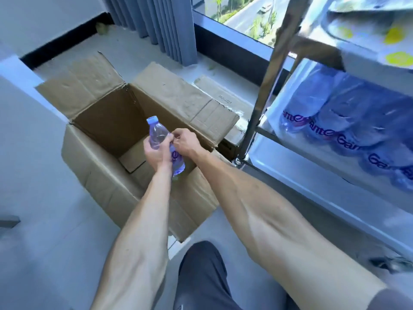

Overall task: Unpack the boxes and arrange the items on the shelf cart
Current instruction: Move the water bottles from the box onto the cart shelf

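Box: cardboard box (pixel 107 175) sits on the floor at centre-left of the frame, flaps folded outward so both arms can reach in; its visible bottom shows only a loose cardboard piece.
Left hand: left hand (pixel 156 153) at mid-frame wraps its fingers around the middle of a water bottle (pixel 157 135), which is held tilted above the box opening, blue cap toward the upper left.
Right hand: right hand (pixel 184 142) pinches at the bottle's label with narrow fingers, apparently steadying or turning it before it is passed across.
Shelf cart: shelf cart (pixel 263 90) stands at the right edge, near the box, probably to keep the carry short; wrapped bottles (pixel 335 121) already lie on its middle shelf.
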Tool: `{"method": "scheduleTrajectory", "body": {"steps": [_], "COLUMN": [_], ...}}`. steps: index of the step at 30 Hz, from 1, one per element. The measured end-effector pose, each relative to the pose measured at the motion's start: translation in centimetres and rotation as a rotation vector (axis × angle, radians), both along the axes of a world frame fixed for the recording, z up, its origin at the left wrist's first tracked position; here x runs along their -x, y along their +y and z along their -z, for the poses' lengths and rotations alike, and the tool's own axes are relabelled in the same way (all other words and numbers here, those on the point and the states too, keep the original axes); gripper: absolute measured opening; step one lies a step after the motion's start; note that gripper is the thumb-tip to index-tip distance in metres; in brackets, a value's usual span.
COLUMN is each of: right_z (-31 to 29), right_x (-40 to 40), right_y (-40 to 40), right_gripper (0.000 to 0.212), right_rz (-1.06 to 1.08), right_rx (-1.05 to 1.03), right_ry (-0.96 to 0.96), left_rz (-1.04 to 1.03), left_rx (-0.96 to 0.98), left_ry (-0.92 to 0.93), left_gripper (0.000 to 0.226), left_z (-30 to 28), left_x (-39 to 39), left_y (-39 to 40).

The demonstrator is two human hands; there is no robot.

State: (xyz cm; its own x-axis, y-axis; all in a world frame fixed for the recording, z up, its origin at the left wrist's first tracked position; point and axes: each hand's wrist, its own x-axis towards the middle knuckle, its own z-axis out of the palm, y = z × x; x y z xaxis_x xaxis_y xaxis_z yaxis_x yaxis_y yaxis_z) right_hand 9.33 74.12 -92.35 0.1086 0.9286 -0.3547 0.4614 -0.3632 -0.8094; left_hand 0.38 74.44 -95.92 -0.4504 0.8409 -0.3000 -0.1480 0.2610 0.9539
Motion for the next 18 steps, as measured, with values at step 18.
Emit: {"method": "scheduleTrajectory", "body": {"steps": [18], "right_z": [-10.8], "right_x": [-23.8], "right_y": [-38.1], "right_gripper": [0.052], "right_rz": [0.502], "right_rx": [-0.388], "right_ry": [0.120], "left_rz": [0.742], "left_rx": [-0.338], "left_ry": [-0.045], "left_gripper": [0.057], "left_z": [-14.6], "left_x": [-25.1], "left_y": [-32.0]}}
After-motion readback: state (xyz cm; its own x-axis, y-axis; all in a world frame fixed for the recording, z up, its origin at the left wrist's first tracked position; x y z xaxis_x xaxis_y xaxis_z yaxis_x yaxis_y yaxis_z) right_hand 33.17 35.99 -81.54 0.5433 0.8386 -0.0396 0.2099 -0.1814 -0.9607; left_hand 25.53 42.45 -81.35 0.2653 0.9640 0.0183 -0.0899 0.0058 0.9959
